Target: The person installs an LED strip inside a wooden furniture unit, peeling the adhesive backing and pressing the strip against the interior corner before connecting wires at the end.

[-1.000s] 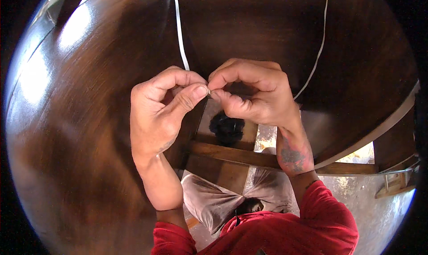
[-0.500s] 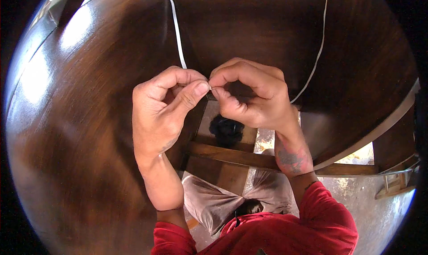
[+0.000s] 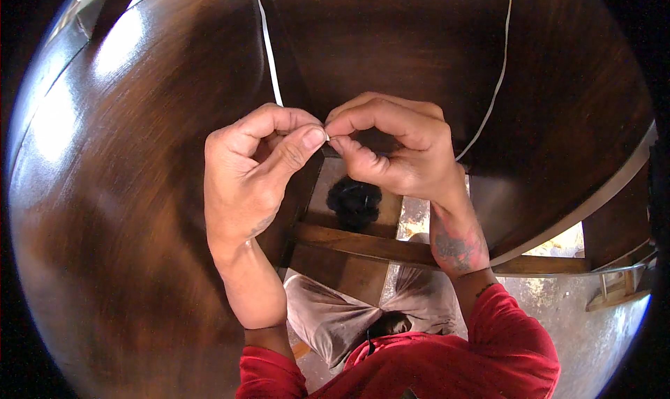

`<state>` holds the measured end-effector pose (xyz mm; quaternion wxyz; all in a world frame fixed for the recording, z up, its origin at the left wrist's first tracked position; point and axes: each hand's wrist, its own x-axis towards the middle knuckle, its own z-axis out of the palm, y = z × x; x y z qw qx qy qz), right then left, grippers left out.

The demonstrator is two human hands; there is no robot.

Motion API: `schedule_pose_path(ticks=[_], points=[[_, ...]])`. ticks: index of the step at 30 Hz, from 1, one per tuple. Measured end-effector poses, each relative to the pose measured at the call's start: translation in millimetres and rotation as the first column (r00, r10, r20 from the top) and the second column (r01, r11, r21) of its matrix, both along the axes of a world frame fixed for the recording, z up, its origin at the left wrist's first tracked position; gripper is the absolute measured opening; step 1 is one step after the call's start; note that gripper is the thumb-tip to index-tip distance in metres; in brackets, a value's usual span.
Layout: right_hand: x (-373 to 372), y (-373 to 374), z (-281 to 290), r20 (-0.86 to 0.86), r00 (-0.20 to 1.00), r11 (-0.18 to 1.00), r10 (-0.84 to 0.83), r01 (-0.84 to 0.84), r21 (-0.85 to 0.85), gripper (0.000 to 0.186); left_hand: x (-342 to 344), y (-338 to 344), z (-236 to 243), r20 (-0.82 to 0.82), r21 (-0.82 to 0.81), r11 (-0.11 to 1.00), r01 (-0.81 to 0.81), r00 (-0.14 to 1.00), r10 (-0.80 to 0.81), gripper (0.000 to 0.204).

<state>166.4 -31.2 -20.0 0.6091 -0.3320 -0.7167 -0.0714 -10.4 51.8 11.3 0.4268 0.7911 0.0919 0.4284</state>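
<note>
My left hand (image 3: 248,172) and my right hand (image 3: 405,144) meet fingertip to fingertip above the dark wood. Both are closed in a pinch, thumb against forefinger. A small whitish piece of thin white cord (image 3: 327,138) shows between the two pinches, mostly covered by the fingertips. One white strand (image 3: 271,68) runs from the top edge down behind my left fingers. Farther right, a second white strand (image 3: 500,78) hangs down and passes behind my right wrist. Whether the strands are one cord I cannot tell.
Glossy dark brown wood (image 3: 132,211) curves around both sides. Below my hands a wooden bar (image 3: 356,244) crosses in front of my legs. A black fluffy bundle (image 3: 354,202) lies beyond it. A small wooden stool-like piece (image 3: 618,296) stands at the far right.
The left white strand has swung slightly to the left. My left hand has shifted a little left, and both hands keep their pinch.
</note>
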Motion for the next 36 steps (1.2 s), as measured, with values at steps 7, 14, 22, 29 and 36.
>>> schedule_pose_path(ticks=[7,14,22,29,36], points=[[0.3,-0.7,0.1,-0.014,1.000,1.000,0.007,-0.008,-0.020,0.012,0.4,-4.5,-1.8,0.019,0.020,0.999,-0.035,0.999,0.035,0.012],[2.0,0.0,-0.2,-0.034,0.998,0.998,0.046,-0.047,-0.040,0.012,0.8,-6.8,-1.8,0.032,-0.005,1.000,-0.026,0.999,0.026,0.012],[1.7,0.7,0.4,-0.042,0.997,0.995,0.070,-0.073,-0.063,0.011,-3.5,-1.9,1.2,-0.008,0.011,1.000,0.017,1.000,-0.017,0.013],[2.0,0.6,-1.5,-0.080,0.992,0.990,0.094,-0.101,-0.097,0.013,-1.3,-6.2,-1.2,0.001,-0.050,0.999,0.011,1.000,-0.011,0.014],[-0.2,1.2,-0.9,-0.095,0.991,0.989,0.095,-0.104,-0.102,0.014,-2.8,-6.1,-2.4,-0.010,-0.035,0.998,-0.048,0.999,0.047,0.015]])
